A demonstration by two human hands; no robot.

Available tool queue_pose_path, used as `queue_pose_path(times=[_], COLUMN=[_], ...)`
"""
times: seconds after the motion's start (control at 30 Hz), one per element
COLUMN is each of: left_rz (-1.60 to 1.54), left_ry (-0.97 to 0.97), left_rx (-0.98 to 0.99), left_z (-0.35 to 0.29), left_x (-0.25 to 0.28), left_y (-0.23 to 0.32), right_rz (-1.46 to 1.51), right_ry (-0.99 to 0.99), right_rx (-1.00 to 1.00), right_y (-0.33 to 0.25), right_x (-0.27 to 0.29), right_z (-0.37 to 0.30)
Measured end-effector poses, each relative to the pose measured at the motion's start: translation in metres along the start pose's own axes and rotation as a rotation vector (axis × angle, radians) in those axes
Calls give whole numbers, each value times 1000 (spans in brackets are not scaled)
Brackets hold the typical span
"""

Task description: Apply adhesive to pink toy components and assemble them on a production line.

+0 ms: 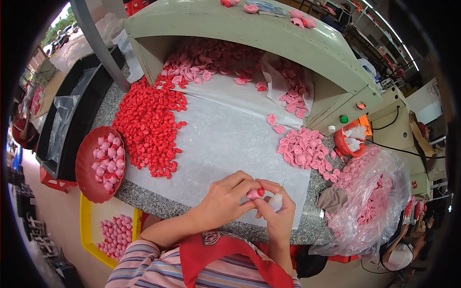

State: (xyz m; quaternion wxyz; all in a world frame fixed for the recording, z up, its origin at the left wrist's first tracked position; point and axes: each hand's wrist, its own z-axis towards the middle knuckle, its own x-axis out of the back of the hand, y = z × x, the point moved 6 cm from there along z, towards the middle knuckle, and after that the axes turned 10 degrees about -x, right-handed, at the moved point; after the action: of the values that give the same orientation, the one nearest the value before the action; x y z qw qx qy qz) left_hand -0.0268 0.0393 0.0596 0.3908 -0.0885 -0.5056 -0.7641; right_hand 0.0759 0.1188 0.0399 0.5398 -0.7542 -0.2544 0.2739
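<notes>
Over the near edge of the white paper sheet (225, 139), my left hand (223, 199) pinches a small rounded pink plastic piece (253, 194). A shiny red piece (260, 191) sits at its right end, beside my right fingertips. My right hand (281, 216) is closed around a small white squeeze bottle (275, 202) with a thin needle tip pointing up. Whether my right fingers also touch the red piece, I cannot tell. A large heap of red pieces (146, 127) covers the left of the sheet, and a pile of pink cupped pieces (302, 149) lies on the right.
A pale green metal housing (249, 24) arches over more pink pieces. Left are a red bowl (84, 163) of joined pieces, a black tray (48, 139) and a lower yellow bin (86, 223). Right stand an orange basket (343, 144) and a transparent bag (389, 211) of pink pieces.
</notes>
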Motion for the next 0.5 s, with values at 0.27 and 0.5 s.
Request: queue_pose_path(times=[0.27,0.5], left_rz=[-405,-607], left_ry=[210,283], left_rx=[136,169], left_z=[-8,-14], left_x=[6,-1], left_y=[-1,-6], right_rz=[533,429], right_ry=[-177,-181], right_rx=[-66,-84], right_y=[26,23], right_x=[5,-1], right_z=[9,3])
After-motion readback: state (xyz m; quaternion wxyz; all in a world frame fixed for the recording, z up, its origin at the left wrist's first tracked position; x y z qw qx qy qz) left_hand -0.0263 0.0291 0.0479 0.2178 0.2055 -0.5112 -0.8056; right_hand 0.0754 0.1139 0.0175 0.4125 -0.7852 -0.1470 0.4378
